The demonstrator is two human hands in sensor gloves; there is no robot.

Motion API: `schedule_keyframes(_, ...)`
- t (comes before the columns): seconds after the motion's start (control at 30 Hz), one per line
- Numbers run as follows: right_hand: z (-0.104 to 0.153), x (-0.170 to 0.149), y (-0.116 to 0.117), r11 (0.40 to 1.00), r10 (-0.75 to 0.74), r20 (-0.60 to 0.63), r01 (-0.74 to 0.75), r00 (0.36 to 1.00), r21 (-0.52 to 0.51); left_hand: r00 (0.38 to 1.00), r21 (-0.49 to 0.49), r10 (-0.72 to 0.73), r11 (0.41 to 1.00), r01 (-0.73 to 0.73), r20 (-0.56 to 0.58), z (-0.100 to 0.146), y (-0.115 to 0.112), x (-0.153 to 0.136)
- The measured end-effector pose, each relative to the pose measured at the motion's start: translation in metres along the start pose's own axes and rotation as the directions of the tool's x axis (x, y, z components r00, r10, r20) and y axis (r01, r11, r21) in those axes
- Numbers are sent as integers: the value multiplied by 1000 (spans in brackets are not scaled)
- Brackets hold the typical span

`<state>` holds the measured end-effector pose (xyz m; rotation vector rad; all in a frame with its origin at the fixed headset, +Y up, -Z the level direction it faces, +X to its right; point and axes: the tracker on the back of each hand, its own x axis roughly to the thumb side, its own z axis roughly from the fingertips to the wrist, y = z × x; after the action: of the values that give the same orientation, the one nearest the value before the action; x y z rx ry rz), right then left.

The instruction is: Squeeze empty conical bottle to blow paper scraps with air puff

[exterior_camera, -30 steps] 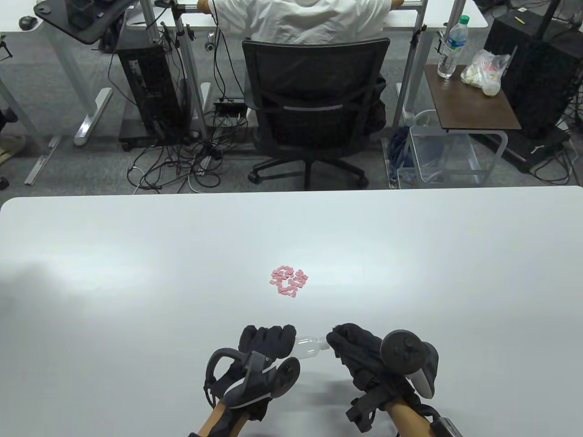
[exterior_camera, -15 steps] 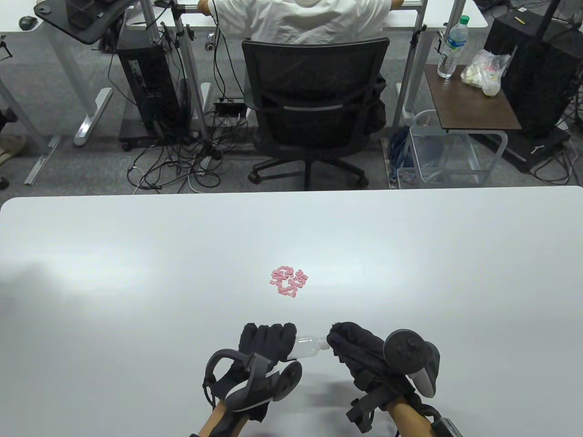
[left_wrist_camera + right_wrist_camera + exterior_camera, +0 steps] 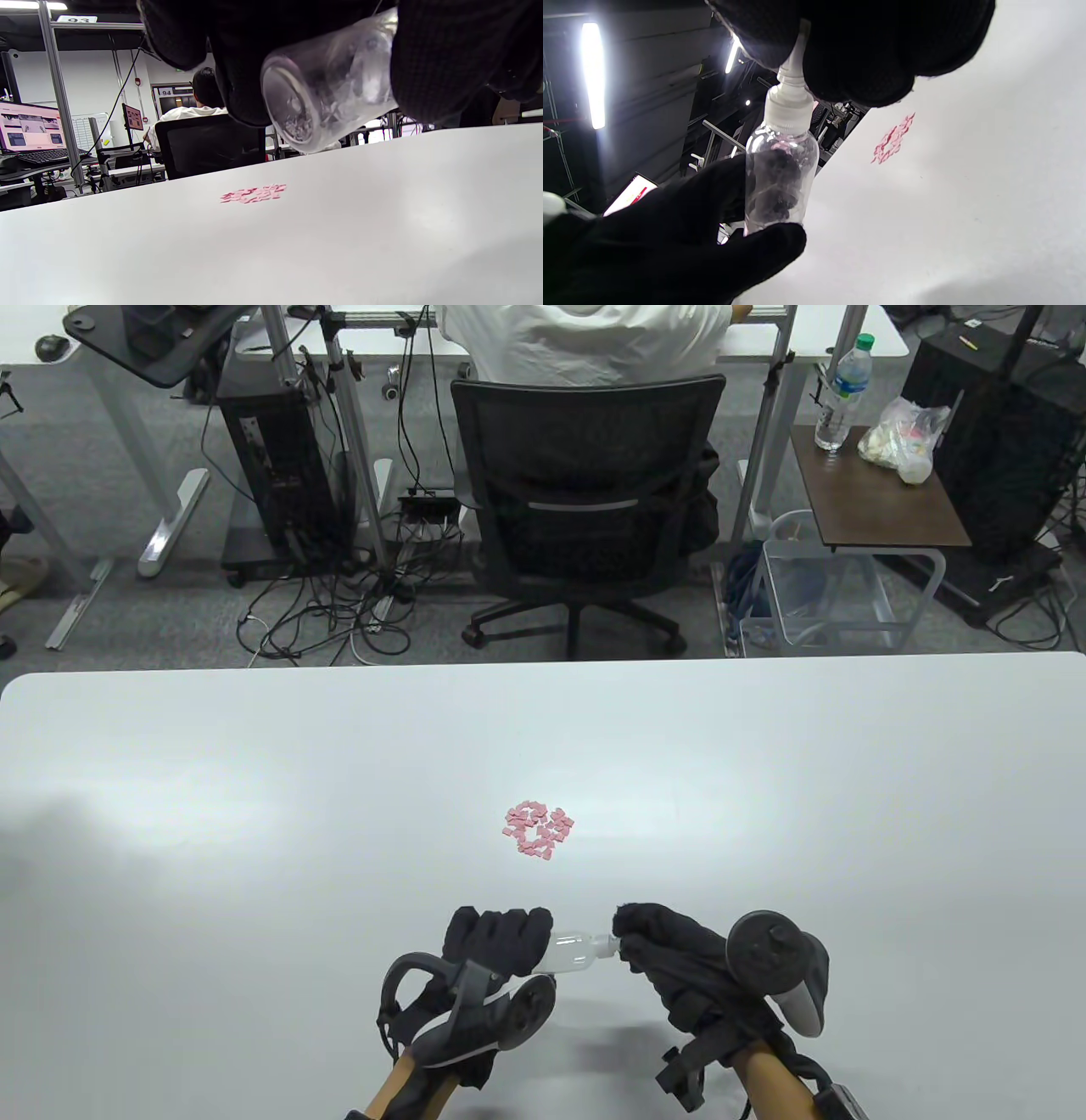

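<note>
The bottle (image 3: 573, 951) is held clear of the worktop (image 3: 254, 857), lying roughly level between the two hands. Its clear body is gripped by the left hand (image 3: 496, 942), whose fingers (image 3: 763, 245) are curled round it; in the left wrist view the round base (image 3: 292, 110) is seen poking out below those fingers. The white cap (image 3: 790, 111) and its thin nozzle are pinched by the right hand (image 3: 666, 954), the fingers (image 3: 857, 63) closed over the tip, so that the tip itself is hidden. Whether the cap is seated fully or partly loosened cannot be told from these views. A tracker (image 3: 776, 967) is strapped to the back of the right hand, and another (image 3: 475, 1014) to the back of the left.

Just beyond the fingertips, well apart from the bottle, a small cluster of pink paper scraps (image 3: 540, 831) is laid flat on the worktop, roughly ring-shaped as seen from above.

Farther off, past the worktop's far edge, a black mesh chair (image 3: 585, 500) is occupied by a person in a white shirt (image 3: 585, 339), seen from behind. To the right of the chair a small brown side table (image 3: 882, 509) is seen, with a water bottle (image 3: 840, 394) and a plastic bag (image 3: 904, 441) on it.
</note>
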<state>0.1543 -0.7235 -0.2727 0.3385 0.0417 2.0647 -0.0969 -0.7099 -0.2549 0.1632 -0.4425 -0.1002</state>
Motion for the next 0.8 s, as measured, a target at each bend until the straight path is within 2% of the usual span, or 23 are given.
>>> schedule_keyframes(0.2,-4,0,-36,997,-11,-20,9,1000,-71,998,2,-60,998,60,-31,1,-1,-5)
schedule_keyframes(0.33,-13,-4,-79,988,71,-82,-82,994,-131,999,-12,-25,1000,25,-43,0,-3,-8)
schedule_keyframes(0.43,-21,-6,-114,956,173,-171,-207,970,-207,998,-23,-31,999,30,-47,-1,-3,-9)
schedule_keyframes(0.53,-33,-13,-152,867,344,-347,-437,872,-239,998,-37,-32,999,30,-52,-1,-2,-10)
schedule_keyframes(0.63,-43,-30,-173,811,401,-498,-550,769,-197,998,-52,-32,998,30,-52,-3,-5,-11)
schedule_keyframes(0.73,-52,-56,-183,799,346,-628,-570,697,-192,998,-68,-43,997,40,-48,-4,-6,-13)
schedule_keyframes(0.8,-55,-70,-181,763,360,-692,-624,626,-167,998,-74,-49,996,45,-50,-4,-6,-14)
